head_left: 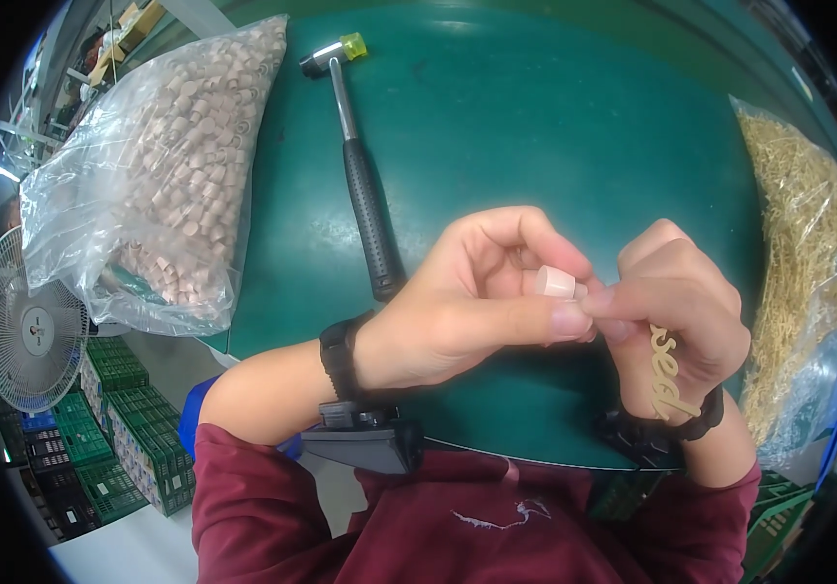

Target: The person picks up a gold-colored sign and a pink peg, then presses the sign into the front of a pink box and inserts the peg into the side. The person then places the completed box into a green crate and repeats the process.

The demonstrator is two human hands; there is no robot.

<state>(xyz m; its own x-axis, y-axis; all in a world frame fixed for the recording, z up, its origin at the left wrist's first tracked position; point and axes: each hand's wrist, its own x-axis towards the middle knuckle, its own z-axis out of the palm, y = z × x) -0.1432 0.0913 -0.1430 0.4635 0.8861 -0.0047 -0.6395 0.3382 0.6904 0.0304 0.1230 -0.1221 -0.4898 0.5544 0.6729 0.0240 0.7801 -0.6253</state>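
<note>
A small pale pink cap [556,282] with a narrower end is pinched between the thumb and fingers of my left hand [467,302]. The thumb and forefinger of my right hand [676,307] meet at the narrow end of the cap. A flat tan piece shaped like joined script lettering [670,375] hangs from my right hand, in front of the palm and wrist. Its upper end is hidden behind the fingers. Both hands are closed and nearly touch each other above the green table [535,127].
At the left lies a clear bag [195,156] full of pink caps. A hammer [365,185] with a yellow tip and black grip rests beyond my left hand. Another clear bag [798,234] of tan pieces is at the right. A fan [34,316] and green crates [136,428] stand off the table's left side.
</note>
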